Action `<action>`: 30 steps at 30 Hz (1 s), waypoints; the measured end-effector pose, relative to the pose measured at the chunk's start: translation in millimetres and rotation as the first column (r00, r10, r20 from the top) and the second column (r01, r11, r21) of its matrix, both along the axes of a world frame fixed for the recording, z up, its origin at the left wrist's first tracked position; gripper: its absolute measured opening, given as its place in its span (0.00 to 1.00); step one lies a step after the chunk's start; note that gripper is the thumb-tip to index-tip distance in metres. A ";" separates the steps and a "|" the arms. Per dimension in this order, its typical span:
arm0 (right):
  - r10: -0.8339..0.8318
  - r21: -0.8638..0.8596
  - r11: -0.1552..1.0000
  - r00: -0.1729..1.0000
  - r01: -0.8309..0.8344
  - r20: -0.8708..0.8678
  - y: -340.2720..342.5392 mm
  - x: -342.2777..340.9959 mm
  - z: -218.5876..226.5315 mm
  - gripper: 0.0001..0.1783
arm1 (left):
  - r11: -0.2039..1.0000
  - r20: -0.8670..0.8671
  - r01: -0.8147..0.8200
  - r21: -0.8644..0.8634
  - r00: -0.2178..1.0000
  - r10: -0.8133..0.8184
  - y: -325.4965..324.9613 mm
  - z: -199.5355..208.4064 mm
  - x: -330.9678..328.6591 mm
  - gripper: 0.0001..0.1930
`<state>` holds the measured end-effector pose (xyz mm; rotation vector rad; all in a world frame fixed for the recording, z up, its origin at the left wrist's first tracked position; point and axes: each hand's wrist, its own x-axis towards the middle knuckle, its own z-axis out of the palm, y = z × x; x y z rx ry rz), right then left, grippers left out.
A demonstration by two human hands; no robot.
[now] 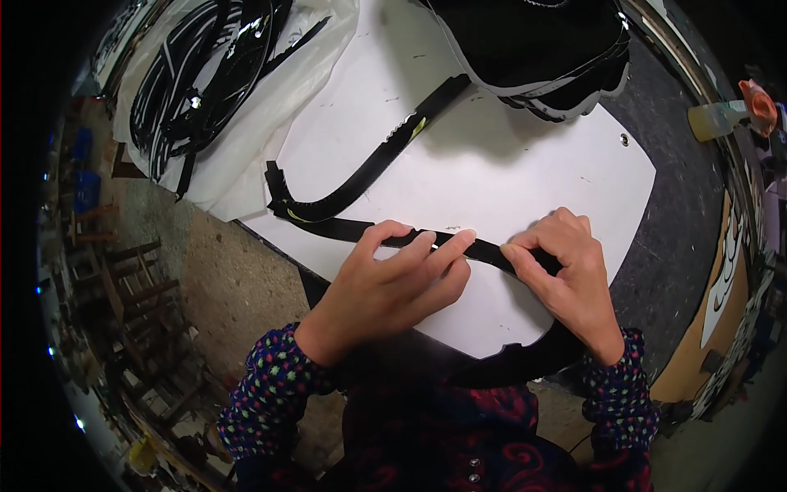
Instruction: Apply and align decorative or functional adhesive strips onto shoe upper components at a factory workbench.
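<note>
A long black strip (338, 229) lies curved on a white sheet, one stretch running under both my hands. My left hand (392, 281) rests over this stretch, fingers spread, their tips touching the strip. To its right, my right hand (567, 266) pinches the strip between thumb and bent fingers, partly covering it. The strip bends at the left and a second arm (361, 176) rises towards the upper right, with stitching along it and a small yellow-green patch. Past my right hand, black material (525, 361) drapes over the near edge.
A coil of black strips with pale edging (164, 102) lies on white plastic (254, 148) at upper left. Black pieces with grey edging (533, 49) are stacked at the back. A bottle of yellow liquid (711, 121) stands at right. Wooden stools (131, 287) are on the floor at left.
</note>
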<state>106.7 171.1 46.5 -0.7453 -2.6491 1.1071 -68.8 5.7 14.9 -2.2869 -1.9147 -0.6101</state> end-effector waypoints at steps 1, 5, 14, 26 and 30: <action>0.003 0.005 1.000 1.000 -0.003 -0.004 0.0 0.0 0.0 0.04 | 1.000 0.012 0.000 -0.008 1.000 0.000 -0.2 0.1 -0.1 0.08; 0.005 0.024 1.000 1.000 -0.005 -0.008 -0.4 0.6 -0.7 0.04 | 1.000 -0.043 0.014 0.018 0.999 -0.013 0.4 -2.1 -1.6 0.10; 0.007 0.040 0.999 0.999 -0.006 -0.045 -0.5 0.7 -3.6 0.04 | 1.000 -0.034 -0.008 -0.019 0.999 0.007 2.1 0.0 -0.1 0.18; 0.016 0.083 0.996 0.998 -0.011 -0.060 -2.5 1.0 -2.2 0.05 | 1.000 -0.020 0.013 0.008 1.000 -0.013 1.5 2.6 -1.5 0.17; 0.023 0.111 0.994 0.997 -0.015 -0.069 -4.9 2.7 -4.2 0.05 | 0.999 0.001 0.021 0.027 1.000 -0.021 -0.6 1.0 -0.5 0.17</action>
